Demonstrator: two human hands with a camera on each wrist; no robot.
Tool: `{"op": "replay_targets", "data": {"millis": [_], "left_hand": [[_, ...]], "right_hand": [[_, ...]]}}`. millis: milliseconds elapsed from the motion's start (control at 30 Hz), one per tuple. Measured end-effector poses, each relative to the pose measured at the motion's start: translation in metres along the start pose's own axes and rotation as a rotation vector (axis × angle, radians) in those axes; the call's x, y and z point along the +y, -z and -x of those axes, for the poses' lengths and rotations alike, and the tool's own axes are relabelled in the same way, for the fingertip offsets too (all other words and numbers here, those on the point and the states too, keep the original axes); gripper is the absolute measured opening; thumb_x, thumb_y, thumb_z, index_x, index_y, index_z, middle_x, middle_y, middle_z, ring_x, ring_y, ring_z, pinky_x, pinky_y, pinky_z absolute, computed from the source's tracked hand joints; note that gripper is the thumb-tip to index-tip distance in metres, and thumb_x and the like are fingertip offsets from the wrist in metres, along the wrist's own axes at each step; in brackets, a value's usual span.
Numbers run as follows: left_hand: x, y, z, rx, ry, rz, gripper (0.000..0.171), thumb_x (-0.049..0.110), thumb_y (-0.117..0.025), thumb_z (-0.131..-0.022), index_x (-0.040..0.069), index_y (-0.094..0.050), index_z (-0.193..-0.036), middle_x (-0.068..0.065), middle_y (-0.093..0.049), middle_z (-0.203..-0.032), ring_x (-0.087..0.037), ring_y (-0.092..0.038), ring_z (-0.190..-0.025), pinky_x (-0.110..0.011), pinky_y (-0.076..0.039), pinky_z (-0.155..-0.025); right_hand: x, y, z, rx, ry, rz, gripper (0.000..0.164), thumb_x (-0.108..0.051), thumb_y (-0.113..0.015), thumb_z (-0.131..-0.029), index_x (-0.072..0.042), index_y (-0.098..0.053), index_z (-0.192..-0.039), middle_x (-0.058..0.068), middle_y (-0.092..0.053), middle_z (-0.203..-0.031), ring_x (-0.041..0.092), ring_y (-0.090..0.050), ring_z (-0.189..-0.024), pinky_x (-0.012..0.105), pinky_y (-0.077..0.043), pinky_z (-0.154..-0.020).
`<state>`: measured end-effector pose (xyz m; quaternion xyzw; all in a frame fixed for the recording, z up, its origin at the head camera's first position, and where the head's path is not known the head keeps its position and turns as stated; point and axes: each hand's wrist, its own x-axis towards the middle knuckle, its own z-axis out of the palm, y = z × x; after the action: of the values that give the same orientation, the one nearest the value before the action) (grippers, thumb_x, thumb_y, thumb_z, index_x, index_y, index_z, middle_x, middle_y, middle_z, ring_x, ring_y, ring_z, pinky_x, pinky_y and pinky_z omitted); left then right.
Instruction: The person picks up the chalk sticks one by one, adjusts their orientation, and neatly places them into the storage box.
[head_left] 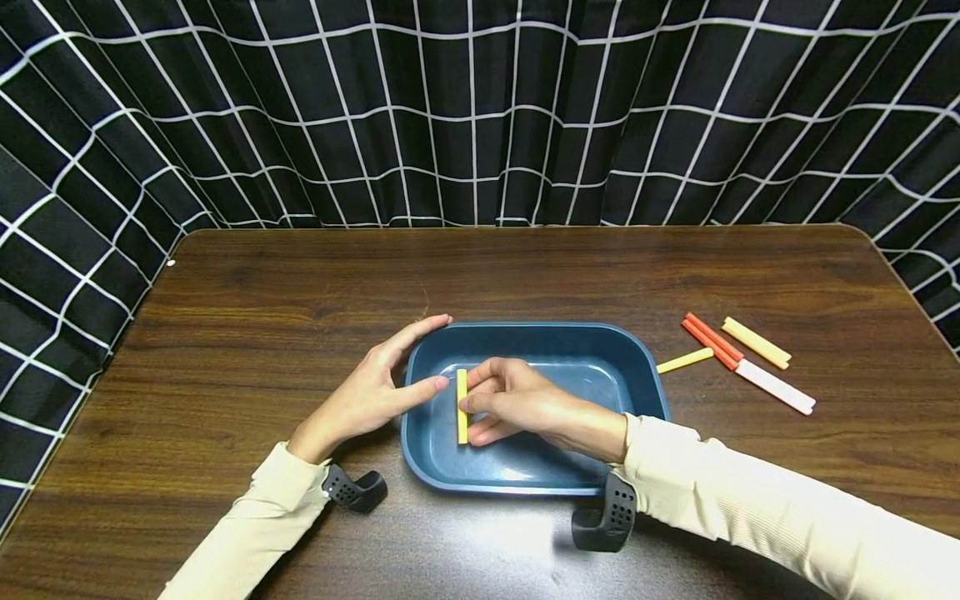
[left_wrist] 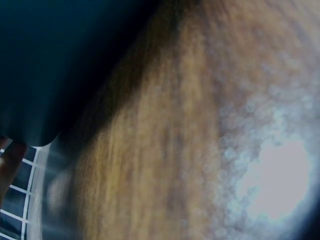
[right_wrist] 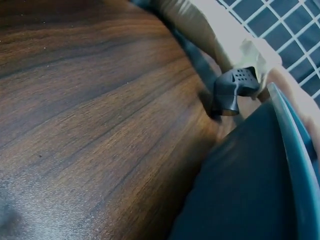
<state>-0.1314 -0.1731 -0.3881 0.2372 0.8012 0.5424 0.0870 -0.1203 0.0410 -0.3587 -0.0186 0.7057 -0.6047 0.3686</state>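
A blue plastic bin (head_left: 525, 481) stands on the table. My right hand (head_left: 517, 404) reaches into it and pinches a short yellow stick (head_left: 462, 417) between thumb and fingers, with the stick's long side pointing away from me. At the bin's left end, my left hand (head_left: 378, 387) rests against the wall, fingers stretched along the outside and thumb reaching over the rim. The left wrist view catches only a fingertip (left_wrist: 10, 162) beside the bin's dark outer wall (left_wrist: 55, 65). In the right wrist view the yellow stick is hidden behind the bin's side (right_wrist: 250, 175).
Right of the bin lie a thin yellow stick (head_left: 685, 361), red sticks (head_left: 711, 340), a white-pink piece (head_left: 776, 387) and a pale yellow piece (head_left: 756, 342). A black curtain (head_left: 480, 108) with white grid lines hangs behind the wooden table (head_left: 300, 283). Each wrist wears a dark band (head_left: 611, 517).
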Motion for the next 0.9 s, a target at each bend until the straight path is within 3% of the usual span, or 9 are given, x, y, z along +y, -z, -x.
{"op": "replay_targets", "data": {"millis": [367, 733, 900], "left_hand": [[0.000, 0.000, 0.000, 0.000, -0.016, 0.003, 0.066, 0.009, -0.070, -0.091, 0.012, -0.040, -0.150, -0.008, -0.044, -0.154, -0.027, -0.054, -0.130, -0.049, -0.043, -0.110], [0.001, 0.000, 0.001, 0.005, -0.006, -0.014, 0.067, 0.010, -0.070, -0.090, 0.014, -0.041, -0.150, -0.006, -0.046, -0.153, -0.024, -0.057, -0.127, -0.036, -0.046, -0.107], [0.002, -0.001, 0.000, 0.004, -0.003, -0.015, 0.067, 0.011, -0.071, -0.090, 0.013, -0.041, -0.150, -0.007, -0.045, -0.154, -0.024, -0.058, -0.126, -0.040, -0.047, -0.106]], "right_hand": [[0.002, 0.001, -0.001, -0.087, 0.036, 0.029, 0.035, 0.003, -0.050, -0.095, 0.012, -0.043, -0.127, 0.020, -0.062, -0.109, 0.015, -0.069, -0.079, 0.032, -0.061, -0.081], [0.001, 0.010, 0.008, -0.088, 0.038, 0.055, 0.038, 0.002, -0.052, -0.093, 0.011, -0.044, -0.129, 0.022, -0.060, -0.116, 0.021, -0.068, -0.088, 0.036, -0.060, -0.086], [-0.002, 0.015, 0.015, -0.086, 0.061, 0.067, 0.040, -0.001, -0.057, -0.092, 0.010, -0.046, -0.129, 0.024, -0.059, -0.121, 0.023, -0.068, -0.094, 0.038, -0.059, -0.089]]}}
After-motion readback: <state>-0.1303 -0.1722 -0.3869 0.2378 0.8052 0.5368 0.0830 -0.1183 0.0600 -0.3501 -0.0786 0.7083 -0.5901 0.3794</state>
